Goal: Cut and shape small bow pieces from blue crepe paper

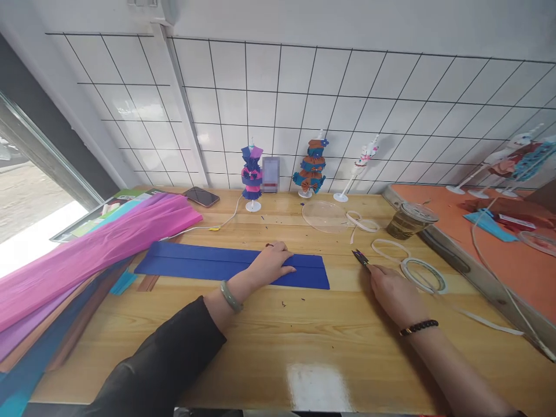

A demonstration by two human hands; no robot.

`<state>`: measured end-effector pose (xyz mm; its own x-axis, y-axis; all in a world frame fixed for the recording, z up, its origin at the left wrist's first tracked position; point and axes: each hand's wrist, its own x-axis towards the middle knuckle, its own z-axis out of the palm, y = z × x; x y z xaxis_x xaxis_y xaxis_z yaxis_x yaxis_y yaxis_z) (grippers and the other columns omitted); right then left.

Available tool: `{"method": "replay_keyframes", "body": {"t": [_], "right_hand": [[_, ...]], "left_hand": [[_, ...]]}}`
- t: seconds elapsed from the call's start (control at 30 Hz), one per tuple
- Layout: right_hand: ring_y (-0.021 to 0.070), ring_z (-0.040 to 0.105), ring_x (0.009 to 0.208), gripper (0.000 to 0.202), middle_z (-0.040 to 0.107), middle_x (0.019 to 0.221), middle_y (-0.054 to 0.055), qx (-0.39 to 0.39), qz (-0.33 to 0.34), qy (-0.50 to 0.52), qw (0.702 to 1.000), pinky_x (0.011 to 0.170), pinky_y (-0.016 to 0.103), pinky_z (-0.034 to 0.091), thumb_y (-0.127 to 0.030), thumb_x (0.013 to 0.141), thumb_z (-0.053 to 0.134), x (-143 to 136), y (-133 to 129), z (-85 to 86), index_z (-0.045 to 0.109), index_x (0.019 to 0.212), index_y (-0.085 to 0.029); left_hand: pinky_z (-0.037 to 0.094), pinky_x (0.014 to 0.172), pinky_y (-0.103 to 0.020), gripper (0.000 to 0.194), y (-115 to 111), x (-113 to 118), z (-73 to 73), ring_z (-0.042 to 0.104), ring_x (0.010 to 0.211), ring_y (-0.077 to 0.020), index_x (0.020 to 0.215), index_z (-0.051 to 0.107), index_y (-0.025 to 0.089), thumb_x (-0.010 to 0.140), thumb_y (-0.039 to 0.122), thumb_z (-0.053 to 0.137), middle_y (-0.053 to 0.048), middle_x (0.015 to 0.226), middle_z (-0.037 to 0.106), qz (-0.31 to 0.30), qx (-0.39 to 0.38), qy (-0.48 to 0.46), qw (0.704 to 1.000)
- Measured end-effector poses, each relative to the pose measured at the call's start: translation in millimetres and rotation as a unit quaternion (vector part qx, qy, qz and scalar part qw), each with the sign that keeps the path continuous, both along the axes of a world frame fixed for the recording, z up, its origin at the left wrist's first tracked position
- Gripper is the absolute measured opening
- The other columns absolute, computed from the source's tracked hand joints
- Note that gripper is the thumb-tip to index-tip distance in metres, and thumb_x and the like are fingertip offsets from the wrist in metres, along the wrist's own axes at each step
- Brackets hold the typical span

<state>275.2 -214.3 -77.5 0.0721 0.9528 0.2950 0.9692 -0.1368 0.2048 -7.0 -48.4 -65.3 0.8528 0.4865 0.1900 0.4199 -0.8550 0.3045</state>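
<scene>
A folded strip of dark blue paper (208, 260) lies lengthwise across the table, with a crease along it. My left hand (273, 263) rests on top of it right of the middle, thumb apart from the fingers, pressing on the paper rather than gripping it. To the right, my right hand (395, 292) is closed around a pair of small scissors (360, 258), whose dark blades point up and left. The scissors' handles are hidden in the fingers. A gap of bare wood separates the blades from the strip's right end.
Pink crepe paper (147, 229) and other coloured sheets pile up at the left. A phone (202, 197) lies behind. Small dressed mannequins (252, 176) stand along the tiled wall. A roll of tape (423, 275) and a lidded cup (410, 221) are beside my right hand.
</scene>
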Motion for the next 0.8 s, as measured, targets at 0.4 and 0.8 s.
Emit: {"method": "replay_keyframes", "body": {"t": [0.4, 0.8], "right_hand": [[0.0234, 0.063, 0.081, 0.033, 0.068, 0.092, 0.009, 0.017, 0.021, 0.343, 0.939, 0.069, 0.034, 0.048, -0.036, 0.089, 0.034, -8.1, 24.9, 24.4, 0.057, 0.103, -0.019], [0.0206, 0.059, 0.076, 0.038, 0.066, 0.086, 0.006, -0.06, 0.054, 0.441, 0.894, 0.069, 0.034, 0.046, -0.054, 0.083, 0.042, -21.3, 61.4, 20.8, 0.057, 0.091, -0.02]], "left_hand": [[0.04, 0.084, -0.032, 0.034, 0.6, 25.9, -0.3, 0.053, 0.091, -0.0208, 0.092, 0.063, 0.016, 0.08, 0.046, 0.053, -0.007, 0.088, 0.059, 0.026, -0.036, -0.008, 0.999], [0.04, 0.083, -0.03, 0.033, 5.4, 32.8, 6.0, 0.054, 0.091, -0.0184, 0.102, 0.057, 0.018, 0.075, 0.037, 0.063, -0.004, 0.093, 0.059, 0.005, -0.093, 0.014, 0.996]]}}
